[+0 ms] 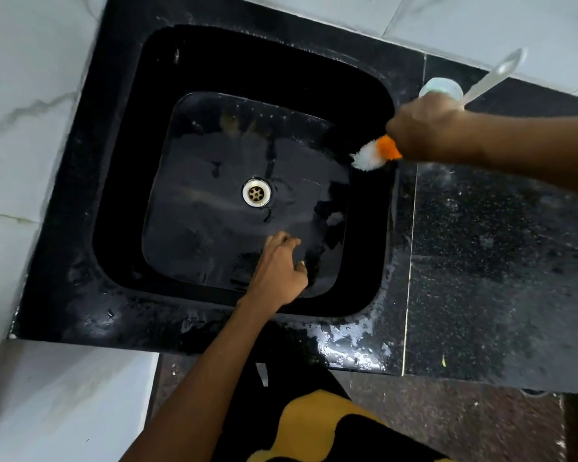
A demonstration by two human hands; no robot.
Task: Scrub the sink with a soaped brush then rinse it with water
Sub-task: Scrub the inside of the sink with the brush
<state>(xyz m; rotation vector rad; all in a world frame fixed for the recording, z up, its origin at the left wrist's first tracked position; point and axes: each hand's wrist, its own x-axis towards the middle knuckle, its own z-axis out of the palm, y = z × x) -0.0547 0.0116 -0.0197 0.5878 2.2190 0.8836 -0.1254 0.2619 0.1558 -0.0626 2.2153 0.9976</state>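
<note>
Filling most of the view from the head camera, the black square sink [154, 181] sits sunk into a black speckled worktop [494, 268], its flat bottom wet and glossy, with a round metal drain [256, 192] near the middle. At the sink's right wall, just below the rim, the brush [376, 155] presses its white bristles against the black surface; an orange band sits behind the bristles and a pale translucent handle sticks up and to the right past the knuckles. The right hand [427, 126] has its grip clamped around the brush between the orange part and the handle, forearm reaching in from the right edge over the worktop. The left hand [277, 268] reaches down into the basin near its front wall, fingers loosely curled and a little apart with nothing between them, fingertips close to or on the wet bottom; contact cannot be told. Just behind the right hand, a small round pale container [442, 86] stands on the worktop near the sink's far right corner. Water and whitish suds lie on the worktop's front edge by the sink's near right corner. White marbled tiles [30, 128] cover the wall on the left and behind.
</note>
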